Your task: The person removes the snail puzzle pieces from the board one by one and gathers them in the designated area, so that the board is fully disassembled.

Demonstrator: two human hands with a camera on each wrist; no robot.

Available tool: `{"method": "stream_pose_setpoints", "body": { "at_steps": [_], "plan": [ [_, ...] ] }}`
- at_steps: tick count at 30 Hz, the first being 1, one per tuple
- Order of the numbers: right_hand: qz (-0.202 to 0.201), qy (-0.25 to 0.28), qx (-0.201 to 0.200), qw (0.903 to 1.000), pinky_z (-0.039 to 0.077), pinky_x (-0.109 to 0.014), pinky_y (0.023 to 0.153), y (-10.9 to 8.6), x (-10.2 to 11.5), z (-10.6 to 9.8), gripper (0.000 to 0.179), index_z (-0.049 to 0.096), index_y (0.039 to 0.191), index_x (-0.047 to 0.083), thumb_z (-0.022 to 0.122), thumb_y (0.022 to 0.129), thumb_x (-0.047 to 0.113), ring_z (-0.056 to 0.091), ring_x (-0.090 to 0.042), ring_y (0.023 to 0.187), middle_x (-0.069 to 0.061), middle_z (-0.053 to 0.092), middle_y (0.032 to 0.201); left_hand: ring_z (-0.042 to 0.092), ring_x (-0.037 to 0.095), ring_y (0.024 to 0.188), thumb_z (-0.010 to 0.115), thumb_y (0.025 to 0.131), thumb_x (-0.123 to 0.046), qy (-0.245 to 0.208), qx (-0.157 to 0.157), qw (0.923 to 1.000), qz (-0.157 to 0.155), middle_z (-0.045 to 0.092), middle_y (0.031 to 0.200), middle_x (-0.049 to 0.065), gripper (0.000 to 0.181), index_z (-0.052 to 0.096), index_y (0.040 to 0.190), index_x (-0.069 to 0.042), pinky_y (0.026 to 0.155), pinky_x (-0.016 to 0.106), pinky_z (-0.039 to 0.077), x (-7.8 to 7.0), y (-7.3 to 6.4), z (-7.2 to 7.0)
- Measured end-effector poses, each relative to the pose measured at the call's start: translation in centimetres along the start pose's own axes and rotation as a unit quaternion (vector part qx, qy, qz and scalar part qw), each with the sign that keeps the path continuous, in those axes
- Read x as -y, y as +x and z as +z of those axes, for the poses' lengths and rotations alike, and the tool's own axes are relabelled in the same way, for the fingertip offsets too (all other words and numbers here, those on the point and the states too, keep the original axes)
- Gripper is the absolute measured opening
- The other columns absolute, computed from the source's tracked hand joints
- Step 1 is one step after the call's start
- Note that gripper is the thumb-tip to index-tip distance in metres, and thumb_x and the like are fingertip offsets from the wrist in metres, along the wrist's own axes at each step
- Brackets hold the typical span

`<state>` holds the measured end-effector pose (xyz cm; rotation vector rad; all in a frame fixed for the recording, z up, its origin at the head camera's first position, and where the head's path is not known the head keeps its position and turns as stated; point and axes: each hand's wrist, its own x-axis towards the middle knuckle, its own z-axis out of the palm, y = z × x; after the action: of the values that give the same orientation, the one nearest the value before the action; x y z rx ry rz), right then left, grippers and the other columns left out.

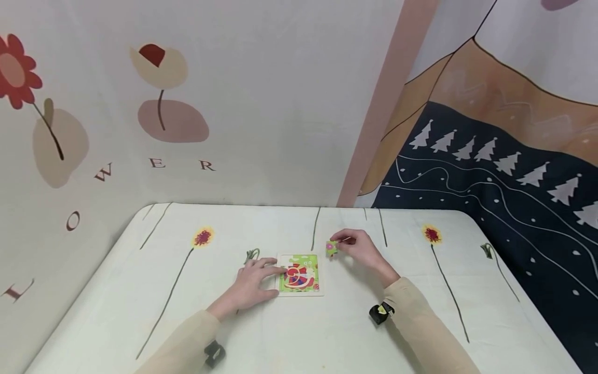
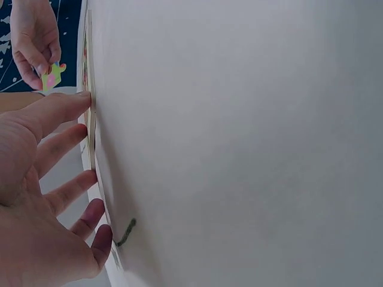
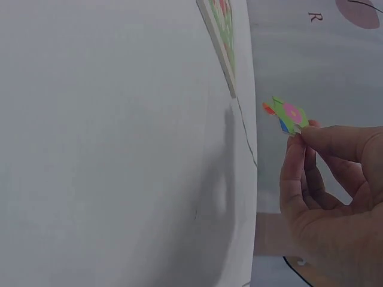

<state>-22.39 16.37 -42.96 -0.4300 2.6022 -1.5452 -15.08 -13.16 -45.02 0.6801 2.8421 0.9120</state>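
Observation:
A small square jigsaw puzzle board (image 1: pixel 299 287) with a pale rim lies on the table, showing a red, white and green picture. My left hand (image 1: pixel 254 283) rests at the board's left side, fingers spread and fairly straight, with fingertips touching its edge; the left wrist view shows the same hand (image 2: pixel 48 173) along the thin board edge. To the right of the board, my right hand (image 1: pixel 362 250) pinches a green puzzle piece (image 1: pixel 331 248) between thumb and fingers, held above the table. In the right wrist view the piece (image 3: pixel 290 115) shows a pink spot plus red and blue parts.
The table (image 1: pixel 299 337) has a white cloth printed with long-stemmed flowers. Behind it hangs a pale curtain (image 1: pixel 280 104) with flower shapes and letters. At the right, a dark-blue printed cloth (image 1: pixel 467 182) with white trees borders the table.

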Motion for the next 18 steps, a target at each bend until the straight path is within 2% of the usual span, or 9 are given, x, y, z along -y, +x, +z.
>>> {"method": "stream_pose_setpoints", "body": {
  "at_steps": [11,18],
  "plan": [
    [0.000,-0.005,-0.015,0.9999,0.047,-0.033,0.080,-0.2,-1.5,-1.7,0.017,0.070,0.102,-0.004,0.062,0.086,-0.005,0.063,-0.025,0.090,-0.015,0.068,0.103,0.040,0.039,0.118,0.078,0.079,-0.018,-0.005,0.001,1.0000,0.007,0.050,0.135,0.016,0.045,0.067,0.123,-0.015,0.088,0.060,0.032,0.0,0.0,-0.1],
    [-0.012,-0.007,-0.018,0.9997,0.047,-0.034,0.083,-0.2,-2.9,-2.6,0.017,0.068,0.101,-0.010,0.060,0.086,-0.008,0.061,-0.032,0.093,-0.021,0.067,0.101,0.040,0.040,0.118,0.078,0.079,-0.017,-0.005,0.004,1.0000,0.006,0.049,0.136,0.016,0.046,0.066,0.123,-0.015,0.088,0.061,0.032,0.0,0.0,-0.2]
  ]
}}
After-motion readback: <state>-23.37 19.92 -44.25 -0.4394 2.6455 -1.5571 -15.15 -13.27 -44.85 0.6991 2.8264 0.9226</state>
